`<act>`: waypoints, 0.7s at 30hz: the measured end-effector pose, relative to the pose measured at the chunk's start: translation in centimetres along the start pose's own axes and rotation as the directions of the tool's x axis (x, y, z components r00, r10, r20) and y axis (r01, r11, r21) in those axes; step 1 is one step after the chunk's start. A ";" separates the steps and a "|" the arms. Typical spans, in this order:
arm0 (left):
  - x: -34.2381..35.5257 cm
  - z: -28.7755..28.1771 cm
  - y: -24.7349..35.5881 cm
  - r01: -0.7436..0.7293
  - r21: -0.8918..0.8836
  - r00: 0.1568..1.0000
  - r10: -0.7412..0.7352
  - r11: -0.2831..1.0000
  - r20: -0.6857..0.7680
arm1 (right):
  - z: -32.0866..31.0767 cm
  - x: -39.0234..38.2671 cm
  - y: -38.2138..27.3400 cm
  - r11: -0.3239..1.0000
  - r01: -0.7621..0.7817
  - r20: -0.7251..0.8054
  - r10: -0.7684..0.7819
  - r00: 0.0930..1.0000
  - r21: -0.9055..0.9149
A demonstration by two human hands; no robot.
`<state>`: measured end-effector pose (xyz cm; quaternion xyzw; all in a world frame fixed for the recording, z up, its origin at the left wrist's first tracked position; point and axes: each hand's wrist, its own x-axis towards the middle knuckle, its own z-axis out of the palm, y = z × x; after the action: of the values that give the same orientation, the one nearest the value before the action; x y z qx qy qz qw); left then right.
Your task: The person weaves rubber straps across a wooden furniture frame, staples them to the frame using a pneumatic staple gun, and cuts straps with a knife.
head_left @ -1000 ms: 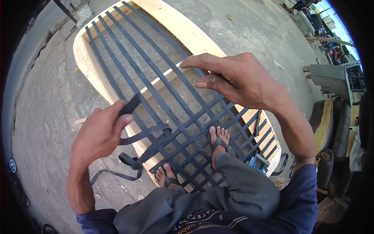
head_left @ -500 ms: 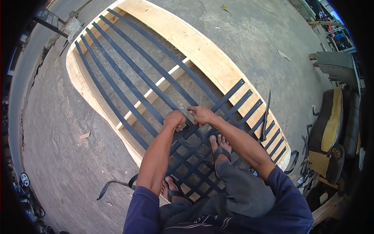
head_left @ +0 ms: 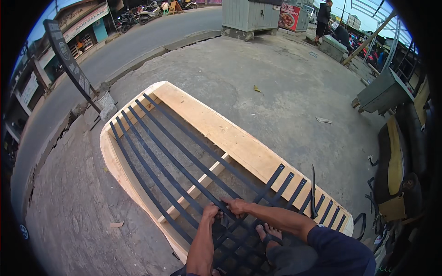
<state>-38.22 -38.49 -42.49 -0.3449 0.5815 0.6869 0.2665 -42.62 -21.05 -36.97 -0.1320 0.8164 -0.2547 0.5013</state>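
Observation:
A long wooden frame [head_left: 216,122] with rounded corners lies on the ground. Black webbing straps [head_left: 179,142] run along its length and are woven with cross straps at the near end. Closed at the middle of the weave, my left hand [head_left: 212,213] grips a black strap. Just right of it, my right hand [head_left: 235,208] has its fingers bent around a lengthwise strap, the index finger lying over it. The undersides of both hands are hidden. Short strap ends [head_left: 297,186] are fixed on the frame's right board. There a long dark-bladed knife [head_left: 314,193] rests.
My sandaled foot [head_left: 269,233] stands on the woven straps. A wooden crossbar [head_left: 195,188] spans the frame. At right are a grey metal box [head_left: 384,94] and old seat cushions [head_left: 391,161]. A signboard [head_left: 69,60] stands by the road; a person [head_left: 323,18] is far off.
My view has tilted up, bringing the street and a distant person into sight. Both hands stay at about the same place on the straps, close together.

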 end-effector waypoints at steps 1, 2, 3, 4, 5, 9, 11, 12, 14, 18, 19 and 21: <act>-0.1 -0.5 0.0 0.069 -0.061 0.997 -0.067 0.996 0.037 | 0.2 -0.2 -0.2 0.999 0.032 -0.008 -0.032 0.999 -0.024; 0.0 -1.2 0.5 0.058 -0.060 0.998 -0.056 0.997 0.033 | 0.3 -0.1 -0.4 0.997 0.064 -0.025 -0.066 0.998 -0.043; 0.1 -1.8 0.9 0.076 -0.086 0.986 -0.063 0.993 0.153 | 0.3 0.3 0.0 0.996 0.072 -0.030 -0.074 0.997 -0.046; 0.1 -2.3 1.0 0.100 -0.107 0.960 -0.068 0.989 0.270 | 0.1 0.5 0.6 0.993 0.100 -0.027 -0.098 0.995 0.066; 0.3 -1.6 1.4 0.091 -0.096 0.960 -0.062 0.991 0.273 | -0.3 0.9 1.4 0.975 0.124 -0.038 -0.119 0.992 0.182; -0.3 -0.4 0.9 -0.003 0.225 0.985 -0.036 0.974 0.170 | -0.2 0.8 1.8 0.942 0.244 -0.238 -0.298 0.925 -0.231; -0.5 -0.9 0.0 0.002 0.241 0.984 -0.044 0.971 0.172 | -0.2 0.6 1.7 0.860 0.197 -0.343 -0.384 0.857 -0.472; -0.9 -1.3 -0.5 -0.011 0.208 0.987 -0.023 0.978 0.160 | 0.0 0.0 1.4 0.862 0.203 -0.325 -0.379 0.867 -0.464; -1.5 -1.7 -0.1 -0.015 0.180 0.989 -0.012 0.984 0.145 | -0.5 -0.5 0.5 0.896 0.167 -0.355 -0.325 0.877 -0.411; -3.9 -2.7 2.3 -0.020 0.197 0.974 -0.026 0.980 0.226 | -2.7 0.6 0.7 0.988 0.029 -0.383 -0.087 0.920 -0.155; -4.7 -3.0 3.5 -0.021 0.209 0.964 -0.036 0.978 0.263 | -3.7 1.5 1.7 0.989 -0.018 -0.506 -0.058 0.860 -0.144; -6.2 -5.5 2.9 -0.381 0.282 0.923 0.343 0.880 0.178 | -8.1 0.9 -1.7 0.976 0.023 -0.630 -0.158 0.760 -0.217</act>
<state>-35.74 -44.21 -36.32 -0.1410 0.7192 0.6440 0.2194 -50.27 -20.57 -33.74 -0.1250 0.9521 -0.2267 0.1625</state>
